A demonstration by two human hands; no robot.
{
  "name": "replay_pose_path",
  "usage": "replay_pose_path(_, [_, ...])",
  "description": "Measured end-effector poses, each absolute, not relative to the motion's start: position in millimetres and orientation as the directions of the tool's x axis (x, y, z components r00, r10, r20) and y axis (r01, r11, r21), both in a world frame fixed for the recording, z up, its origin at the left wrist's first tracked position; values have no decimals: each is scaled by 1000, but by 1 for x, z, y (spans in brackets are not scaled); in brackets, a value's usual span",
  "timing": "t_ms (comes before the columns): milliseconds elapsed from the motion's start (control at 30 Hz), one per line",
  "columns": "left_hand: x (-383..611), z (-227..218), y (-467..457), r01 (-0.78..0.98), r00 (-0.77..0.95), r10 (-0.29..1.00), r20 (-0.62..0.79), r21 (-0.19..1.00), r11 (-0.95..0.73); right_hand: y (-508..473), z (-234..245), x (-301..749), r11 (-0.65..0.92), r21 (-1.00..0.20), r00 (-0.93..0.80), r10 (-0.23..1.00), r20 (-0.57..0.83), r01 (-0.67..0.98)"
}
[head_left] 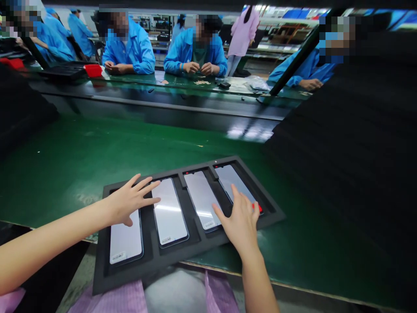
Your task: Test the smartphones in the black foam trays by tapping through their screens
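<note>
A black foam tray (148, 265) lies on the green table (65, 165) in front of me, jutting over its near edge. It holds several glossy phone screens side by side in slots. My left hand (128, 202) lies flat with fingers spread over the top of the leftmost screen (125, 241), fingertips reaching toward the second screen (168, 213). My right hand (239, 219) rests open on the tray's right part, fingers over the lower end of the rightmost screen (233, 180), beside the third screen (202, 198). A small red tab (259, 208) shows by my right fingers.
A tall stack of black foam trays (352, 143) stands at the right, another dark stack (19, 113) at the left. Beyond a dark conveyor strip (163, 108), people in blue coats sit at the far side. A red object (93, 70) lies there.
</note>
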State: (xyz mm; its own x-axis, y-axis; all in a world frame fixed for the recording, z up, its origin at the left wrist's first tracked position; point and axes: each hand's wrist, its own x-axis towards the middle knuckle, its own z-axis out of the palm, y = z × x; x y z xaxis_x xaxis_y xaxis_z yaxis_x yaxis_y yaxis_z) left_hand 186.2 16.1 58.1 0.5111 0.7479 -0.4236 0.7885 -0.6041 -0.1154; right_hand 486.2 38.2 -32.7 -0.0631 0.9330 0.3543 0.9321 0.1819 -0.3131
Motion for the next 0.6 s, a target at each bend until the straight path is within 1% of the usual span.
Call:
replay_pose_path(133, [193,56,17,768,531,755,-384,-160,-621,38,-32,487,173,-321,-65,945,319,931])
replay_pose_path(267, [199,58,19,773,537,740,-406,-113,-624,37,-32,487,173,-333,-63,947,314,927])
replay_pose_path(433, [198,61,15,783,526,745,-409,-110,-613,37,-32,488,189,-346,-71,943,326,919])
replay_pose_path(533, [194,62,12,805,496,757,-425,-103,-585,38,-34,489,222,-325,-108,936,334,919])
replay_pose_path(600, [189,64,9,827,477,765,-432,-74,-558,38,-35,491,234,-330,-106,926,362,915])
